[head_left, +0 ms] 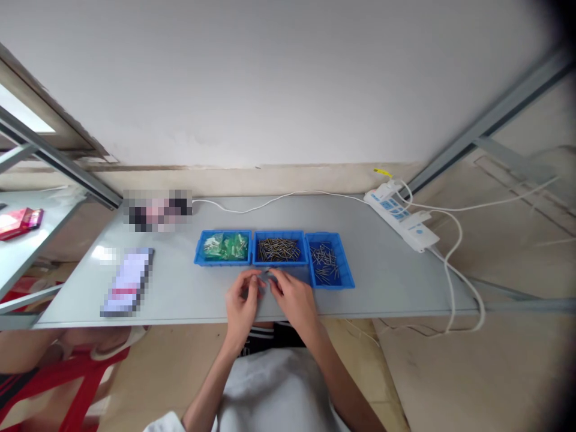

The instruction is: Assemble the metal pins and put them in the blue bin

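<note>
My left hand [243,298] and my right hand [292,298] meet just above the table's front part, fingers curled and fingertips almost touching. Between the fingertips is something small and greyish, too tiny to name. Right behind my hands stands a blue tray [279,264] filled with thin metal pins or screws [278,249]. To its left, another blue tray [197,257] holds green and clear plastic pieces [225,246]. On the right, close to my right hand, a third blue tray [344,264] contains a looser scatter of similar thin metal pieces [324,258].
A phone [128,282], pixelated, lies at the left of the grey table [391,282]. Behind it is another blurred object [157,211]. A white power strip [400,219] with cables sits at the back right. Another person's leg and a red stool [81,372] show lower left.
</note>
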Demonstrator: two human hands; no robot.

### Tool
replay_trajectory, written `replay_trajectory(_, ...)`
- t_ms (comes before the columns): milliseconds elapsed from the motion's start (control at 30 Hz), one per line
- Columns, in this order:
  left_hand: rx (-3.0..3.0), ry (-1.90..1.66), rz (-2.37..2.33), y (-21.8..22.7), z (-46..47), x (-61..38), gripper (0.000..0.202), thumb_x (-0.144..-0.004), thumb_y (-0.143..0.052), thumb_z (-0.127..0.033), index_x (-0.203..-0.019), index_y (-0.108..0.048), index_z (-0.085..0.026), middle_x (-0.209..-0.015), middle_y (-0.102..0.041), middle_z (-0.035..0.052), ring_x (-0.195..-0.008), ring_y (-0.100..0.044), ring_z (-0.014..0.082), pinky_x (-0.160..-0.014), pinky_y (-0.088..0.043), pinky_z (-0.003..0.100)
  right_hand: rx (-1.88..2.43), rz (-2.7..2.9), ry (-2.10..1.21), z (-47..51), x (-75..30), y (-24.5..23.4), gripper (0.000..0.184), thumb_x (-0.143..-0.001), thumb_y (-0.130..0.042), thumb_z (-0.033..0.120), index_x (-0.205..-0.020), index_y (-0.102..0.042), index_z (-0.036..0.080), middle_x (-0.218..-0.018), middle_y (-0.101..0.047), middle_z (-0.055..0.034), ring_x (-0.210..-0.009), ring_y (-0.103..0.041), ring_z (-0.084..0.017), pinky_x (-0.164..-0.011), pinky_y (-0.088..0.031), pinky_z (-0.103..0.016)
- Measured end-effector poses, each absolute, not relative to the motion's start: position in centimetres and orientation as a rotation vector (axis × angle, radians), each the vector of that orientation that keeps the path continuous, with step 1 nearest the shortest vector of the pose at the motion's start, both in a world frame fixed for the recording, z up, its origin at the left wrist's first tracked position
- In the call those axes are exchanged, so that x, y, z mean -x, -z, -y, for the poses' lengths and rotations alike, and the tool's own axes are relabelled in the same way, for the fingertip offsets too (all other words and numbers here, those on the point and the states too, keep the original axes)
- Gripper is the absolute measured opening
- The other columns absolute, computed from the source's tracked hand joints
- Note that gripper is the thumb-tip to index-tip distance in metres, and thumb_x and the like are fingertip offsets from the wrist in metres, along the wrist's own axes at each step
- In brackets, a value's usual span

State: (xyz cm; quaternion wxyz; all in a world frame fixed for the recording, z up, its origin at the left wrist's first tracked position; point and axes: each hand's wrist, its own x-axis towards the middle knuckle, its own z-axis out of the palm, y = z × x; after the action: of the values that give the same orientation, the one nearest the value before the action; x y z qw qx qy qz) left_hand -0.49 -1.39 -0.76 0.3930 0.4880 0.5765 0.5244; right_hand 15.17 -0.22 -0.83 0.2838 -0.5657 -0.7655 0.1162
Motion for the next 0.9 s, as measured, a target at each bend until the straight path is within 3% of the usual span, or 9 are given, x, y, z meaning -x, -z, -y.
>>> replay_trajectory(100,-1.274,-1.288,-1.478,0.7,1.4,0.5,0.035,-0.106,-0.062,-0.05,-0.11,-0.076,-0.018,-0.081,-0.077,0.0034,-0.064,-0.068,0.0147,-0.068,-0.057,0.025,1.559,2.076,-0.365,-0.1,-15.3,1.4,0.022,-0.105,-0.063,0.02,-0.123,-0.074,0.028,-0.092,-0.084,-0.0022,-0.071,-0.077,-0.02,-0.056,-0.041,-0.028)
replay_trajectory(267,-1.309,-1.255,-1.511,0.6,1.5,0.4,0.034,-0.106,-0.06,-0.048,-0.11,-0.075,-0.018,-0.079,-0.078,0.0032,-0.062,-0.067,0.0154,-0.065,-0.056,0.025,1.484,2.059,-0.426,-0.5,-15.5,1.6,0.013,-0.108,-0.059,0.024,-0.103,-0.071,0.027,-0.083,-0.081,-0.0012,-0.064,-0.073,-0.02,-0.053,-0.036,-0.028)
replay_trajectory(533,-1.638,-1.121,-1.432,0.2,1.1,0.2,0.023,-0.103,-0.061,-0.035,-0.107,-0.079,-0.021,-0.093,-0.08,0.0066,-0.078,-0.071,0.0187,-0.074,-0.056,0.028,1.249,1.638,-0.793,0.4,-15.1,1.0,0.012,-0.112,-0.051,0.033,-0.113,-0.06,0.026,-0.09,-0.074,-0.0016,-0.08,-0.075,-0.018,-0.075,-0.056,-0.027)
replay_trajectory(767,-1.648,-1.139,-1.352,0.7,0.7,0.6,0.02,-0.101,-0.066,-0.035,-0.097,-0.078,-0.02,-0.086,-0.076,0.0041,-0.072,-0.067,0.0165,-0.071,-0.054,0.026,1.157,1.609,-0.912,1.0,-15.4,1.6,0.013,-0.112,-0.049,0.033,-0.116,-0.059,0.025,-0.096,-0.073,-0.0033,-0.086,-0.074,-0.018,-0.08,-0.058,-0.028)
replay_trajectory(900,-1.628,-1.124,-1.391,0.8,0.8,0.4,0.015,-0.1,-0.066,-0.032,-0.098,-0.077,-0.021,-0.082,-0.076,0.0026,-0.067,-0.067,0.0157,-0.07,-0.054,0.026,1.172,1.552,-0.944,1.3,-15.7,1.8,0.016,-0.112,-0.048,0.032,-0.121,-0.059,0.025,-0.091,-0.073,-0.0026,-0.079,-0.072,-0.018,-0.074,-0.057,-0.029)
